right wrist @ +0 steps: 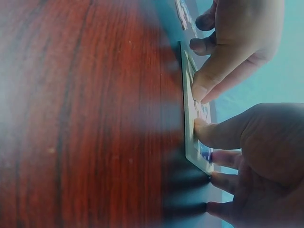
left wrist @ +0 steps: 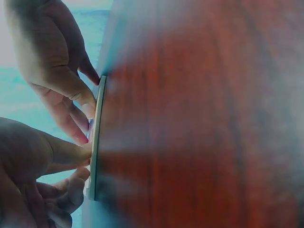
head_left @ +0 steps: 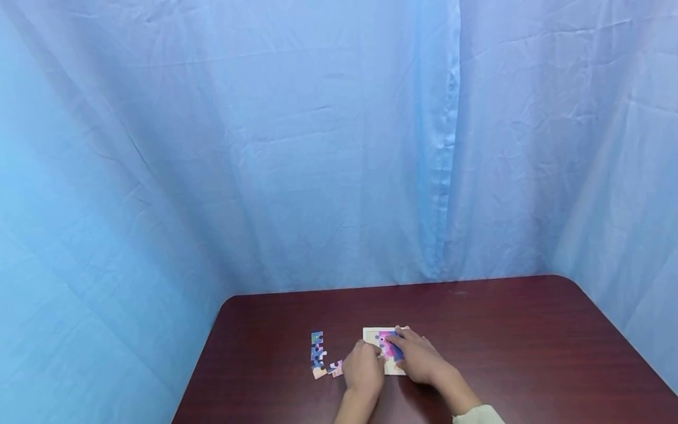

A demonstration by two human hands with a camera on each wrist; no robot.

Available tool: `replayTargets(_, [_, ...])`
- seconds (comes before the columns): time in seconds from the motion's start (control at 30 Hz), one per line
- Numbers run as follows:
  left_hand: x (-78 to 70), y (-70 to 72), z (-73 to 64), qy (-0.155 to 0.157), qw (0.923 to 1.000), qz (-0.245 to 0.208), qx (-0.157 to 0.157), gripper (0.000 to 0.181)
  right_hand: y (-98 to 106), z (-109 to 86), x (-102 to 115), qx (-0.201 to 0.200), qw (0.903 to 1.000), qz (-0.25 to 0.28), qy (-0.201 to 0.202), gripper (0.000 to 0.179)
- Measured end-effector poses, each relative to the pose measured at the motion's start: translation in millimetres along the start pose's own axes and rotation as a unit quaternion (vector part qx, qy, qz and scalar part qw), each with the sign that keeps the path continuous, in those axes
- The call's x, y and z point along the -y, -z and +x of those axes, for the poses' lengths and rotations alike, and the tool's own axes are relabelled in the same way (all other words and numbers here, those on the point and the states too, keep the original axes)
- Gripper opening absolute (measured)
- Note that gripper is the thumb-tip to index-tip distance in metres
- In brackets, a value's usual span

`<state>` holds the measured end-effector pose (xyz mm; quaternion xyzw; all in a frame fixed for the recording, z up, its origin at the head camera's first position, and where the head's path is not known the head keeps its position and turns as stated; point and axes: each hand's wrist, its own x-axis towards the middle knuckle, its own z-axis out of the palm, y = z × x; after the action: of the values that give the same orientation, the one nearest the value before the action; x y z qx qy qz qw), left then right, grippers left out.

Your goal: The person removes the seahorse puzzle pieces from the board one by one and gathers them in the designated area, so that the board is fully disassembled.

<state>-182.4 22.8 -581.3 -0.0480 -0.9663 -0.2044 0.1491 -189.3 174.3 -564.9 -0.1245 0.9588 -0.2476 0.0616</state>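
on the wood-grained counter (head_left: 508, 341) lay one flat, pale-rimmed puzzle (head_left: 388, 351), and left of it at least four knobbed pieces (head_left: 316, 353). the right hand (head_left: 422, 358) touched the puzzle, fingers apart; the left hand (head_left: 364, 366) met it too, any pinch impossible to tell.

No legible text or numbers

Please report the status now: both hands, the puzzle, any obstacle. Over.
Left hand at puzzle tray, fingertips down; right hand touching tray. Tray partly filled, loose pieces to its left. No obstacle seen; hands hide part of tray.
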Motion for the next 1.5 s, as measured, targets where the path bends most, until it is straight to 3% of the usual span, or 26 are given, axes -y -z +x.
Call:
replayTargets(0.17, [-1.6,1.0,2.2,0.009,0.9999,0.008,0.012,0.016,0.4,-0.7,3.3,-0.001,1.0000,-0.004,0.001,0.053])
replayTargets(0.4, [-1.4,3.5,5.2,0.009,0.9993,-0.014,0.033,0.019,-0.8,-0.8,2.7,0.005,0.9999,-0.014,-0.004,0.056])
replayTargets(1.5, [-2.6,6.5,7.9,0.001,0.9969,-0.032,0.072,0.017,0.2,-3.0,0.8,0.016,0.9997,-0.016,-0.005,0.051])
